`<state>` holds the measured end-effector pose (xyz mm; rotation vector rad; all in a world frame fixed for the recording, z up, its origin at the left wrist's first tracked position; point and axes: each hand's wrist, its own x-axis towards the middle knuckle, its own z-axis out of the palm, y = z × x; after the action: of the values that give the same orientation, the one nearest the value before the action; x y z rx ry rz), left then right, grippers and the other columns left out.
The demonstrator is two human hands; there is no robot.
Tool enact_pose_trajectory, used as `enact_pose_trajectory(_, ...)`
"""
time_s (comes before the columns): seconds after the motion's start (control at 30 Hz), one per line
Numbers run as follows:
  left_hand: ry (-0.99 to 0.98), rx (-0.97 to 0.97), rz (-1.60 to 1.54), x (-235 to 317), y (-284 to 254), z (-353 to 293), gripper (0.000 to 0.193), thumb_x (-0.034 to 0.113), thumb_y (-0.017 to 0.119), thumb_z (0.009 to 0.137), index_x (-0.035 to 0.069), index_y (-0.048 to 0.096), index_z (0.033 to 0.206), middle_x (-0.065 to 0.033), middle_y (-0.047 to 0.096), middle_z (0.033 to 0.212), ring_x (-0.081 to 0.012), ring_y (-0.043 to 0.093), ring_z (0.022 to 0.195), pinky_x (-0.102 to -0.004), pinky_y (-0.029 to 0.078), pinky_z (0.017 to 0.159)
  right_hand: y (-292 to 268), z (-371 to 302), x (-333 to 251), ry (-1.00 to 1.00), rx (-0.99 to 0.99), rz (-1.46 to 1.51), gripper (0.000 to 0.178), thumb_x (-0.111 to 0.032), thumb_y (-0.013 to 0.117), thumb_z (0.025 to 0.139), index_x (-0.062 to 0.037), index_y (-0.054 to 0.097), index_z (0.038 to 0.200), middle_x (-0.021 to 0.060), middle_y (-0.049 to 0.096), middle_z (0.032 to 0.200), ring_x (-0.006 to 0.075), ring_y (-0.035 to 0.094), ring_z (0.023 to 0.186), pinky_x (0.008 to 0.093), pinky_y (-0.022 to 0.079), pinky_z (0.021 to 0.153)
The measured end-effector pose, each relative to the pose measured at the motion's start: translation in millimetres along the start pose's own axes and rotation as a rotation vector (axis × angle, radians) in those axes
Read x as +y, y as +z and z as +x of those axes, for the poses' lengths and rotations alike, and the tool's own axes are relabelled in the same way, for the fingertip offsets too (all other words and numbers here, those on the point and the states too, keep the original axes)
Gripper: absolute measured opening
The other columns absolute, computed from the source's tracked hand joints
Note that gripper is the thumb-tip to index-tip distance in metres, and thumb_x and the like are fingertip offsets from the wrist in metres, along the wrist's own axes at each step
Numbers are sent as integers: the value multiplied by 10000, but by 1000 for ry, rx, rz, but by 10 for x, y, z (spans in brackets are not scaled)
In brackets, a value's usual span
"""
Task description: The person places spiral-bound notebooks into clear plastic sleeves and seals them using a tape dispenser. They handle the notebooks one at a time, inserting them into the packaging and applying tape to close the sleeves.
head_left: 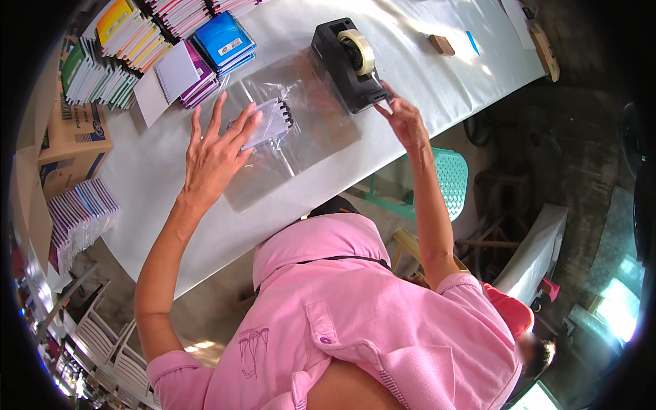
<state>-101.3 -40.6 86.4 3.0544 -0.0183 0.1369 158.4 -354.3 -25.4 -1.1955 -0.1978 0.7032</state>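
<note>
Head view: top-centre black plastic tape dispenser (344, 70) slants down-right to my nearer, half-curled right hand (407, 123), grip unclear; left hand (213, 162) splayed.

Green stool (454, 179), cardboard box (74, 135), brown block (441, 45)
</note>
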Motion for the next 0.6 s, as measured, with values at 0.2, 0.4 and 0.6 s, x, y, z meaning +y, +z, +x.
enact_pose_trajectory(0.2,1,57,10,1,54,-9,719,146,765,734,209,493,1397,81,431,1467,-313,288,1416,-602,218,1122,109,-268,-36,-138,575,-1472,129,-198,779,679,-81,749,725,181,518,1300,354,456,1168,470,382,946)
enact_pose_trajectory(0.4,-13,49,-42,-3,71,-30,690,133,749,745,196,506,1387,72,430,1471,-307,260,1427,-597,191,1136,2078,-636,-430,294,27,-391,254,-267,740,808,-16,725,839,-29,516,640,79,428,596,254,355,574)
enact_pose_trajectory(0.6,-18,61,-39,-12,82,-29,693,146,729,776,200,467,1415,65,419,1479,-316,286,1412,-592,206,1130,2369,-675,169,430,145,-249,222,-187,756,808,8,662,757,-37,440,577,62,357,493,253,325,465)
